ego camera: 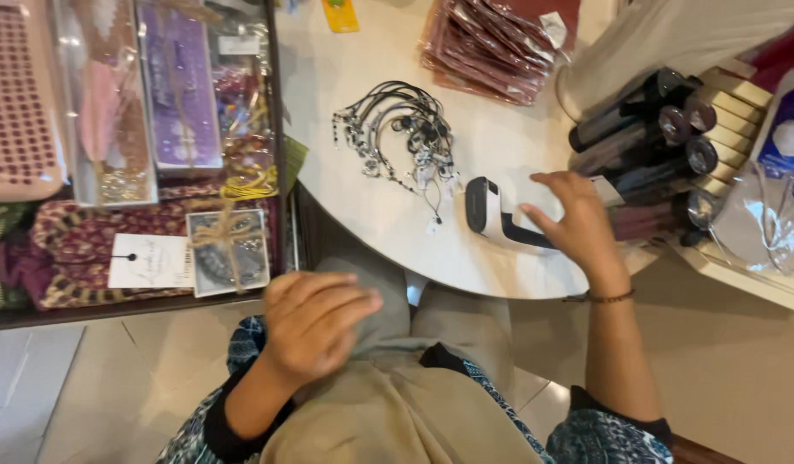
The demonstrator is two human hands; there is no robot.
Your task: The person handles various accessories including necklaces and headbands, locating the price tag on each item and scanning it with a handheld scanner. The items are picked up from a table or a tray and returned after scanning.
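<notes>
My right hand (pixel 577 219) rests on the handle of a white and black handheld scanner (pixel 489 211) lying on the round white table (pixel 371 215); the fingers are spread over the grip, loosely laid rather than clenched. A bundle of black cord bracelets with beads (pixel 401 133) lies just left of the scanner. My left hand (pixel 315 322) sits low by my lap, fingers curled together over the beige cloth (pixel 371 404) I wear. It holds nothing I can see.
A stack of maroon packets (pixel 491 39) lies at the table's far side. Dark tubes with round caps (pixel 646 137) and gold boxes (pixel 732 112) fill a tray at right. A shelf at left holds boxed trinkets (pixel 178 86), patterned fabric (pixel 79 249) and a tagged bracelet box (pixel 228 253).
</notes>
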